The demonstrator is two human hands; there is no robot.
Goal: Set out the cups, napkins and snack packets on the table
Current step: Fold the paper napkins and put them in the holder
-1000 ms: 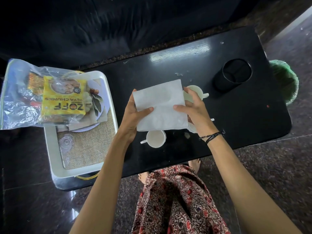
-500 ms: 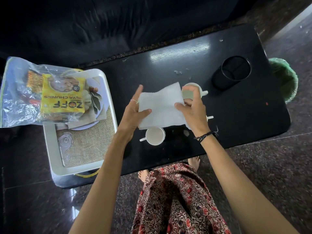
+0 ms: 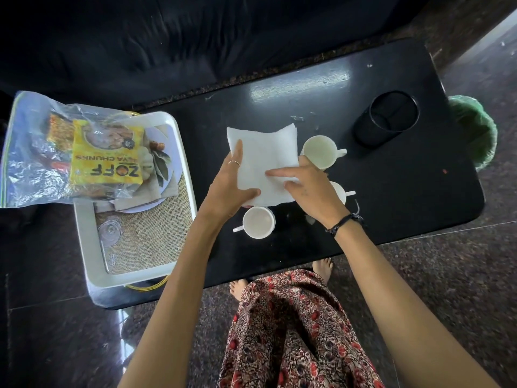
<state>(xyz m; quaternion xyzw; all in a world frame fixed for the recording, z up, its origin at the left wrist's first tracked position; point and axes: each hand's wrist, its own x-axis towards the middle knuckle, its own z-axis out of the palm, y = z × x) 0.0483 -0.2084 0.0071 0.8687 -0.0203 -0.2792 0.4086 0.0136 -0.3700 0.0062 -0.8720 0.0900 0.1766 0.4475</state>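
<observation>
We see both hands holding one white napkin above the black table, roughly over its middle. The left hand grips the napkin's left edge, thumb curled over the near corner and fingers running up behind and beside it; a thin ring shows on one finger. The right hand lies on the napkin's right side, index finger stretched flat across the paper toward the left, thumb pinching the lower right corner; a dark cord bracelet sits on that wrist. We cannot tell whether the napkin touches the table or hangs just above it. Three white cups stand upright on the table: the far cup just right of the napkin, handle pointing right; the middle cup mostly hidden behind the right hand, handle pointing right; the near cup just below the napkin, handle pointing left. A black round holder stands near the table's far right. At the left end sits a white tray lined with a burlap mat, holding a clear glass and a plate. A clear plastic bag of snack packets lies over the tray's far end, a yellow packet uppermost inside. A green bin stands beyond the table's right edge.
</observation>
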